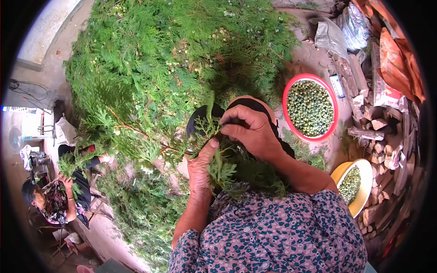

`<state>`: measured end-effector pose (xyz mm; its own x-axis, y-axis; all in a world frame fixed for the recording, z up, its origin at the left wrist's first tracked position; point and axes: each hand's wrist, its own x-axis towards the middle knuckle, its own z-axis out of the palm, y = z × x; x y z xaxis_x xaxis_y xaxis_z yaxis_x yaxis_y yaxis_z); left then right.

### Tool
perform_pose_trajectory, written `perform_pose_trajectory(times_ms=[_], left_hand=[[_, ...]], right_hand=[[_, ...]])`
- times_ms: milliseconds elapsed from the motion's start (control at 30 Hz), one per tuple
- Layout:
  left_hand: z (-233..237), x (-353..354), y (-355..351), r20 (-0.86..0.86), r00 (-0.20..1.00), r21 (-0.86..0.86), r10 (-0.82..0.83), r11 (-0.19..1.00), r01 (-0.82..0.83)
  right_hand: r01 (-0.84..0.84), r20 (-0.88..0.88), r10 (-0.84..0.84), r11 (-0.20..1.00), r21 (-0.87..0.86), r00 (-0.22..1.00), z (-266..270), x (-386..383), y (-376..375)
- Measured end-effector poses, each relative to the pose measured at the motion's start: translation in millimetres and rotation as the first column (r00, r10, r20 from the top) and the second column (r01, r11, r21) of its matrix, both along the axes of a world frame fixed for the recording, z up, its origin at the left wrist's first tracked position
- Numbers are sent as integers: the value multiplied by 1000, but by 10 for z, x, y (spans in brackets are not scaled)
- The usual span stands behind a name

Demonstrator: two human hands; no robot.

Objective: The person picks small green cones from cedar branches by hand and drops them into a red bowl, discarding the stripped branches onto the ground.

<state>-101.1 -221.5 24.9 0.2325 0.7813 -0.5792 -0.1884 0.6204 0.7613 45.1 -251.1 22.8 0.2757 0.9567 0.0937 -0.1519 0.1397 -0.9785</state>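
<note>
My left hand is closed round the stem of a leafy conifer branch, which spreads out to the left over my lap. Just right of it, my right hand is pinched at the tip of a sprig, thumb against the bent fingers. Whatever sits between those fingertips is too small or hidden to make out. Loose green sprays hang below both hands, over my dark-clad knees. To the right stands a red-rimmed basin full of small round green cones.
A large heap of cut conifer branches lies in front, with more greenery at left. A yellow basin of green cones stands at right beside stacked firewood and sacks. Another person sits at far left, holding greenery.
</note>
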Motion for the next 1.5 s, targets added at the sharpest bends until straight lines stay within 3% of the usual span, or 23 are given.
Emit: perform_pose_trajectory(times_ms=[67, 133, 267, 333, 467, 500, 533, 600, 633, 667, 700, 733, 833, 900, 967, 1033, 1133, 1167, 1200, 1267, 1333, 1400, 1500], left_hand=[[12, 22, -6, -20, 999, 70, -43, 997, 44], [65, 33, -41, -2, 999, 7, -55, 998, 55], [56, 78, -15, -4, 996, 70, -93, 993, 93], [6, 103, 16, -52, 990, 69, -129, 989, 132], [-116, 201, 37, 112, 985, 190, -133, 976, 110], [-92, 210, 43, 86, 985, 171, -147, 976, 131], [-88, 217, 49, 84, 986, 173, -144, 977, 128], [-81, 225, 62, -4, 988, 201, -157, 967, 155], [-91, 218, 66, -1, 987, 219, -162, 963, 159], [-101, 209, 80, -1, 988, 223, -156, 963, 152], [-110, 201, 88, -16, 983, 215, -181, 960, 181], [-116, 198, 93, -31, 976, 202, -213, 955, 215], [-122, 215, 125, 19, 960, 150, -280, 950, 274], [-172, 211, 128, 30, 948, 131, -317, 941, 311], [-185, 223, 115, 11, 950, 184, -313, 934, 306], [-143, 190, 120, -110, 931, 228, -347, 903, 364], [-386, 81, 125, -40, 938, 255, -345, 904, 344], [-446, 23, 128, -348, 856, 422, -381, 752, 506], [-506, -2, 120, -345, 859, 419, -379, 756, 502], [-473, 28, 144, -44, 912, 245, -407, 881, 405], [-381, 48, 140, -106, 897, 265, -428, 858, 440], [-321, 58, 130, -298, 859, 121, -416, 876, 466], [-144, 150, 142, -235, 889, 119, -393, 896, 427]], right_hand=[[19, -29, -21, 998, -57, 999, 16, 19, -4], [378, 289, -380, 923, 67, 879, -29, 97, -2], [503, -126, -525, 847, -171, 842, -194, 757, -124], [567, -164, -612, 784, -252, 773, -509, 1143, -264], [685, -210, -783, 616, -388, 586, -1532, 2086, -855], [787, 620, -537, 573, -229, 571, -1729, 2319, -1090], [764, 999, 26, 644, -44, 36, -1890, 2502, -1327], [766, 998, 8, 640, -59, 70, -2105, 2683, -1631], [780, 995, 99, 622, -67, 6, -2053, 2680, -1653], [776, 996, 94, 627, -64, 6, -2042, 2695, -1570], [833, 812, -366, 497, -242, 454, -2037, 2721, -1482], [766, 283, -744, 450, -459, 606, -1763, 2533, -1305], [611, 369, -514, 758, -227, 775, -624, 1567, -595], [289, 350, -279, 957, 23, 894, -230, 1076, -296], [-86, 601, -99, 959, 271, 793, 49, 680, -65], [-217, 690, -71, 922, 321, 721, 151, 369, 69], [-334, 794, 52, 922, 194, 605, 160, 226, 178], [-357, 753, 76, 908, 218, 654, 84, 210, 214], [-362, 754, 83, 907, 213, 652, 78, 212, 219], [-364, 750, 120, 916, 169, 651, 74, 237, 221], [-339, 727, 91, 918, 203, 680, -50, 231, 257], [-314, 703, 63, 920, 235, 709, -163, 208, 272], [-169, 590, 13, 963, 211, 807, -193, 147, 229]])
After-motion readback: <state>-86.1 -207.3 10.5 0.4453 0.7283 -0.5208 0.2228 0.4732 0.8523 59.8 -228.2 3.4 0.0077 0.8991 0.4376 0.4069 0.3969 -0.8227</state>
